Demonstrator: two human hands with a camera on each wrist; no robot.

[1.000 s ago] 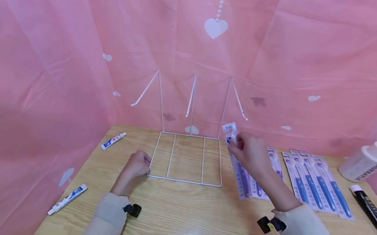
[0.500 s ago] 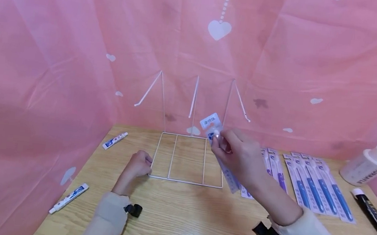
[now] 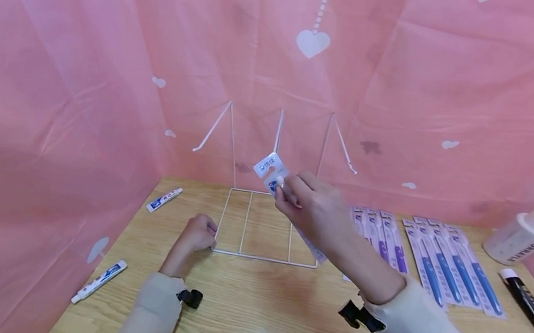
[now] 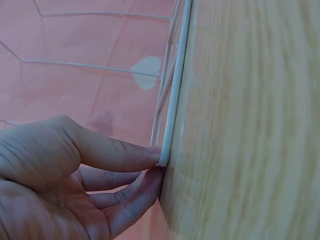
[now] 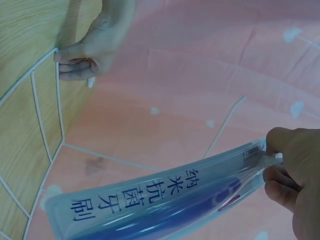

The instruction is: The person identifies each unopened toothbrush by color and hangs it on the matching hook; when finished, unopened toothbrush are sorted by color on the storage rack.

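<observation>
A white wire rack [image 3: 263, 258] with three upward prongs stands on the wooden table. My left hand [image 3: 198, 233] pinches its front left corner between thumb and fingers, as the left wrist view [image 4: 80, 170] shows up close. My right hand [image 3: 313, 210] pinches a packaged toothbrush [image 3: 270, 168] near its top, the end with the hang hole. This pack tilts above the rack's base, its top just in front of the middle prong [image 3: 279, 129]. In the right wrist view the toothbrush pack [image 5: 150, 200] shows a blue-purple handle through clear plastic.
Right of the rack lie several purple toothbrush packs [image 3: 394, 244] and several blue ones [image 3: 455, 270]. A white bottle [image 3: 521, 236] and a black tube [image 3: 532, 309] are at the far right. Two small toothpaste tubes [image 3: 164, 199] lie left. A pink curtain [image 3: 405, 83] hangs behind.
My right hand has carried the toothbrush pack leftward from beside the purple packs to in front of the middle prong. My left hand has stayed at the rack's corner.
</observation>
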